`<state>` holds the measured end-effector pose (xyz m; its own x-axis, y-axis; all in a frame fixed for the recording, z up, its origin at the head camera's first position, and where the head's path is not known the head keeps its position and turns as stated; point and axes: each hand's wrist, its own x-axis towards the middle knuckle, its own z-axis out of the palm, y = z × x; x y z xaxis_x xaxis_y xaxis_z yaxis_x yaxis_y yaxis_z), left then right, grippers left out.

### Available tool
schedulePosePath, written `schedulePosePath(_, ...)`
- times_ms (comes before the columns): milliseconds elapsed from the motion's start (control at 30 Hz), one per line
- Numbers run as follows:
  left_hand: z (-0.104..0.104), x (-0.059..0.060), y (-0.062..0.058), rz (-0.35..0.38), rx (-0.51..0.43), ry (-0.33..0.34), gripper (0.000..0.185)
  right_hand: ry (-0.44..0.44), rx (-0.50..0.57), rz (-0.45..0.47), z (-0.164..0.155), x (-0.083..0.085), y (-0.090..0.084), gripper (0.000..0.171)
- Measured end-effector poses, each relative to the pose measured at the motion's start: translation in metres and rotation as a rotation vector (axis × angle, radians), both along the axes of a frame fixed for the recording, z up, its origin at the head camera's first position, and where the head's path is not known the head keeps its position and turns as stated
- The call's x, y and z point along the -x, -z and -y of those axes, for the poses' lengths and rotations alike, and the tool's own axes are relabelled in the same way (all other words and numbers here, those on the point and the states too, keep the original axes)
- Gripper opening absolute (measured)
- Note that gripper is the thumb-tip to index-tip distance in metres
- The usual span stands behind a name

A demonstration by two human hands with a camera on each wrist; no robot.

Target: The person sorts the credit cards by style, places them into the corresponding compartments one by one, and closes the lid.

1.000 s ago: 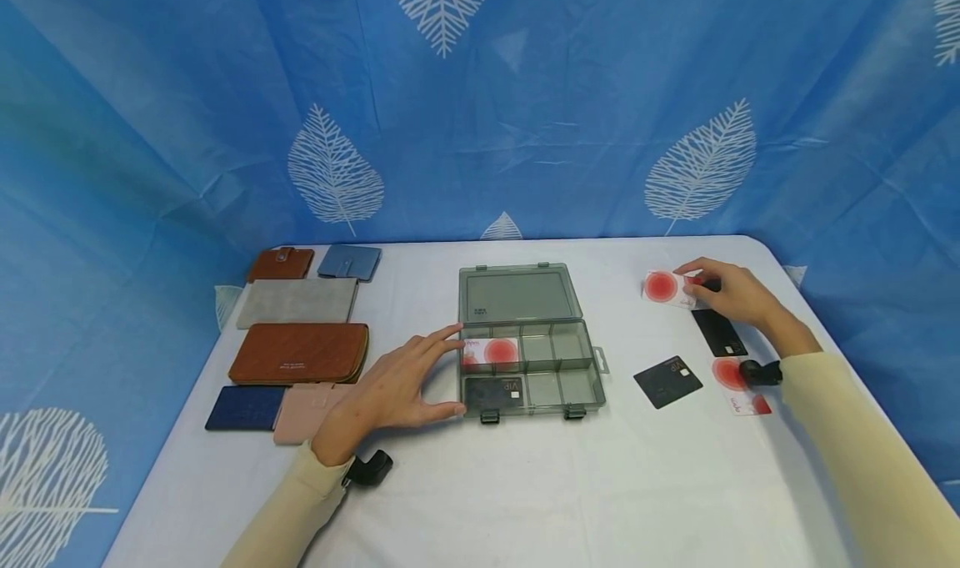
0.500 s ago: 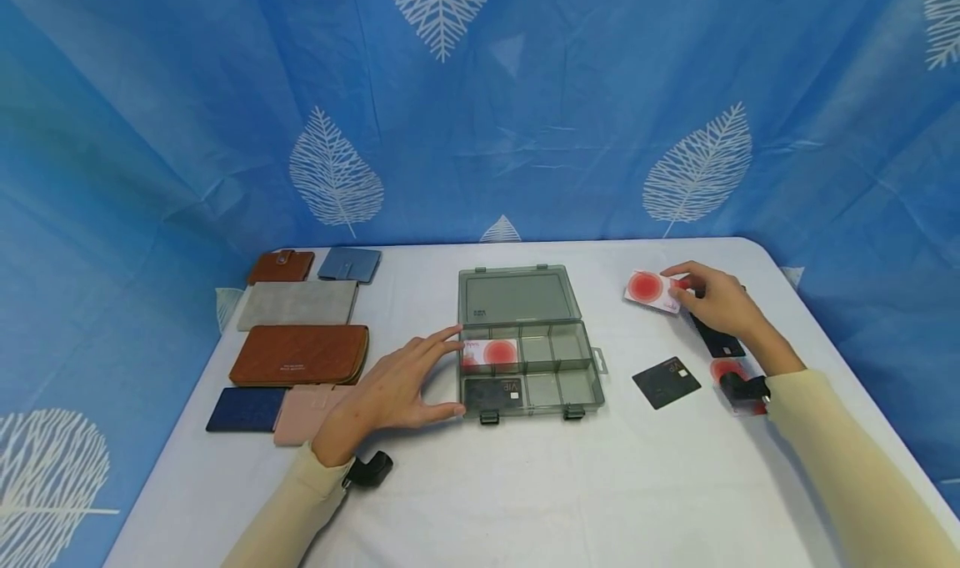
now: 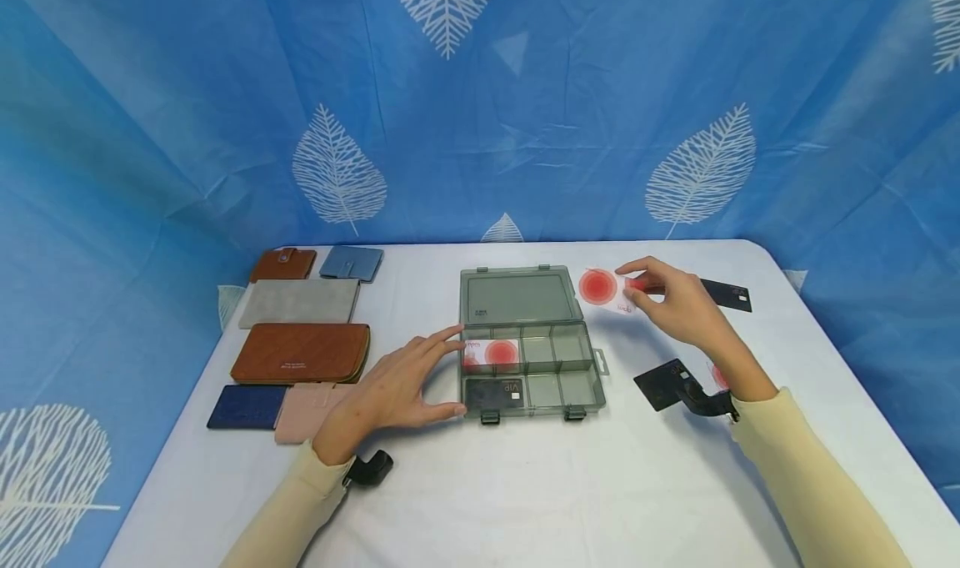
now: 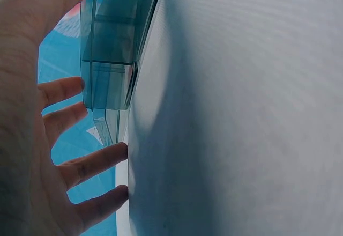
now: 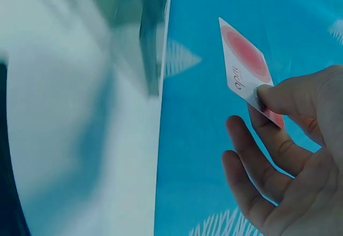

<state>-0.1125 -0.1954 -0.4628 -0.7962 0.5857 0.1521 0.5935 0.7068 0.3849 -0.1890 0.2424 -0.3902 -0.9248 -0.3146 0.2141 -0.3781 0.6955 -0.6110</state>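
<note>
- White cloth covers the surface (image 3: pixel 525 485) in the head view. On it stands a smoky clear plastic organiser box (image 3: pixel 531 343) with its lid laid back flat.
- The right hand (image 3: pixel 675 305) pinches a white card with a red disc (image 3: pixel 607 289) between thumb and forefinger, in the air just beside the lid's right edge; this grip is closed on the card.
- The left hand (image 3: pixel 390 389) rests with fingers spread and relaxed against the box's left wall, holding nothing.
- Inside the box, a second red-disc card (image 3: pixel 491 353) lies in the back left compartment and a black VIP card (image 3: pixel 492 391) in the front left one.
- To the right of the box lie a black card (image 3: pixel 663 382) near the right wrist and another black card (image 3: pixel 726 294) farther back.
- Several wallets lie at the left, among them a long brown wallet (image 3: pixel 300 354) and a grey wallet (image 3: pixel 298 303).
- From the left wrist view, the left hand (image 4: pixel 37 139) shows open, straight fingers beside the box (image 4: pixel 115 43).
- From the right wrist view, the thumb and fingers of the right hand (image 5: pixel 292 155) clamp one corner of the red-disc card (image 5: pixel 246 67), which is tilted; the background is blurred.
</note>
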Motion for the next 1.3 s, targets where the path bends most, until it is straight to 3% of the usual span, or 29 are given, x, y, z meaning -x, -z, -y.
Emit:
schedulePosePath(467, 0.001, 0.002, 0.001, -0.004, -0.011, 0.006, 0.092, -0.149, 0.053, 0.037, 0.061, -0.021, 0.016, 0.031)
schedulePosePath(1300, 0.003, 0.006, -0.002, 0.022, 0.0, 0.01, 0.093, -0.2, -0.177, -0.028, 0.119, -0.041, 0.04, 0.031)
